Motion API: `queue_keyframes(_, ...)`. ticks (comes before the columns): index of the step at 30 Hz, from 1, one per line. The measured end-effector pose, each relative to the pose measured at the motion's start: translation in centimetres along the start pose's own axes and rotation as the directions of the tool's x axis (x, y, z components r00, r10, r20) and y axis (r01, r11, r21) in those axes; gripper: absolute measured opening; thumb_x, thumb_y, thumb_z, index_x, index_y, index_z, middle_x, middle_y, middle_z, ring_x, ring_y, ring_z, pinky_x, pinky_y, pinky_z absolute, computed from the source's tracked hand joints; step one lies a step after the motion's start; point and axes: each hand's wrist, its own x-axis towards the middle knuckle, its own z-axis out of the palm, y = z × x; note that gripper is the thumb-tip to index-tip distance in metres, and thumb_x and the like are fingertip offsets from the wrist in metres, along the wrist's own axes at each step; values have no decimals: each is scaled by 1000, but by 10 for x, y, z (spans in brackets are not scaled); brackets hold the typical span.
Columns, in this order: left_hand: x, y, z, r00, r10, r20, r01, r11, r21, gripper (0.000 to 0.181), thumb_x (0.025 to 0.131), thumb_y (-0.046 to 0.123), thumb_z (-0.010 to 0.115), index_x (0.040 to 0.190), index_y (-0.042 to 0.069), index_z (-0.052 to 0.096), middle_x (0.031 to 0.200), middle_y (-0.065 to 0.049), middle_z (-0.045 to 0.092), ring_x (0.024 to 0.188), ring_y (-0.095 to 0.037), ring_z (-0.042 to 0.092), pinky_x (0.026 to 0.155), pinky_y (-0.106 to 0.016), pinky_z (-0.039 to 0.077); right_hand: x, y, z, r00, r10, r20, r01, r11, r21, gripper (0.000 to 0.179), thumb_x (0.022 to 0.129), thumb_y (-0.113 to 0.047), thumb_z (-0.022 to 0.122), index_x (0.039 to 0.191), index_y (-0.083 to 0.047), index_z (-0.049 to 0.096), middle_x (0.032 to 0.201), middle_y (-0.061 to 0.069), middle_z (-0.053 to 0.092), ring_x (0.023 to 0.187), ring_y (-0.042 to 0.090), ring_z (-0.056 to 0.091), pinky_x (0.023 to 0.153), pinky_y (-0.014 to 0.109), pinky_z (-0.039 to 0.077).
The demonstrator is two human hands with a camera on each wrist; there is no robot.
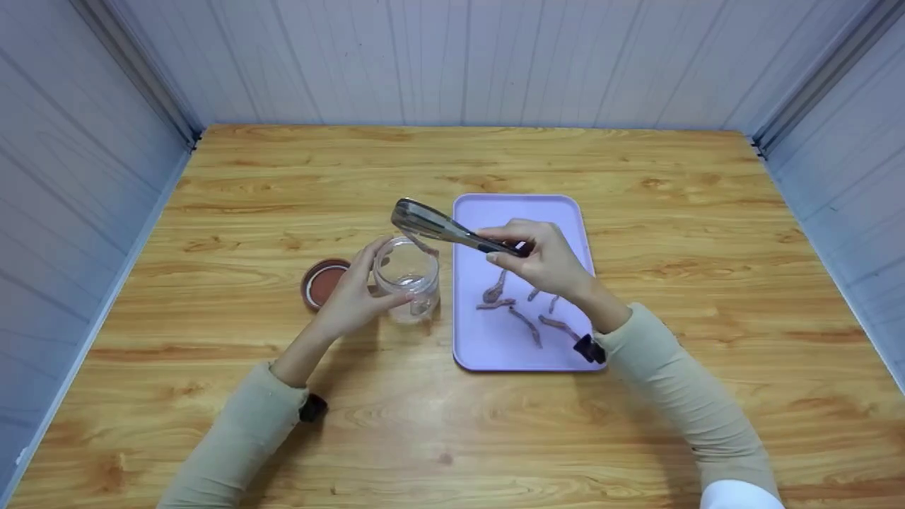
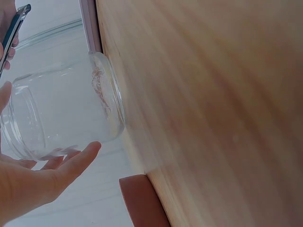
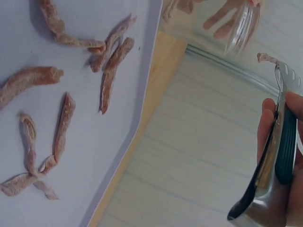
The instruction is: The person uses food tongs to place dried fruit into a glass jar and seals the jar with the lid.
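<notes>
My left hand [image 1: 351, 302] grips a clear jar [image 1: 408, 311] standing upright and open-mouthed on the table, thumb and fingers on either side. In the left wrist view, a brownish strip [image 2: 99, 90] shows at the bottom of the jar. My right hand [image 1: 543, 258] holds metal tongs [image 1: 442, 227] with dark grips, pointing left over the jar's mouth. Pinched in their tips is a dried, wrinkled brown strip [image 3: 268, 58], hanging at the rim. More such strips [image 3: 61, 127] lie scattered on a lilac tray [image 1: 488, 350] below my right hand.
A reddish-brown round lid [image 1: 325, 284] lies left of the jar, partly behind my left hand. The wooden table [image 1: 438, 438] is bordered by pale panel walls [image 1: 438, 63] at the back and both sides. The tray stands just right of the jar.
</notes>
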Motion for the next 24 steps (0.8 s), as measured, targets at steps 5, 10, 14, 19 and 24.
queue_keyframes(5,1,-8,1,1000,11,-3,-11,1000,-4,81,73,17,73,135,-2,25,131,-19,34,119,-31,33,95,-42,30,1,0,8,1000,-20,-9,20,1000,-12,29,75,9,63,104,4,63,75,14,59,54,16,45,45,22,37)
queue_keyframes(10,9,-36,6,1000,14,-22,-13,999,33,86,70,33,74,136,5,26,132,-11,35,119,-22,34,96,-38,28,1,2,16,1000,-14,-14,14,1000,-14,29,75,8,64,104,4,63,76,13,59,56,17,46,46,22,38)
queue_keyframes(14,11,-42,7,1000,15,-27,-14,999,47,88,69,37,74,136,5,26,132,-11,35,118,-21,35,96,-37,29,-2,4,17,1000,-17,12,17,1000,-17,30,75,8,63,105,4,62,77,13,59,56,17,46,46,22,38)
queue_keyframes(19,11,-42,7,999,19,-26,-18,999,48,88,69,36,74,135,4,27,131,-11,37,117,-23,36,96,-38,29,-5,5,14,999,-15,36,16,999,-29,32,75,8,64,106,3,62,80,14,61,59,18,48,49,24,39)
queue_keyframes(24,12,-43,7,999,34,-24,-33,999,30,86,69,32,75,135,5,28,132,-9,36,117,-24,36,95,-38,30,-6,5,7,999,-9,38,10,999,-35,32,75,8,64,106,4,62,80,14,61,59,19,49,49,24,40)
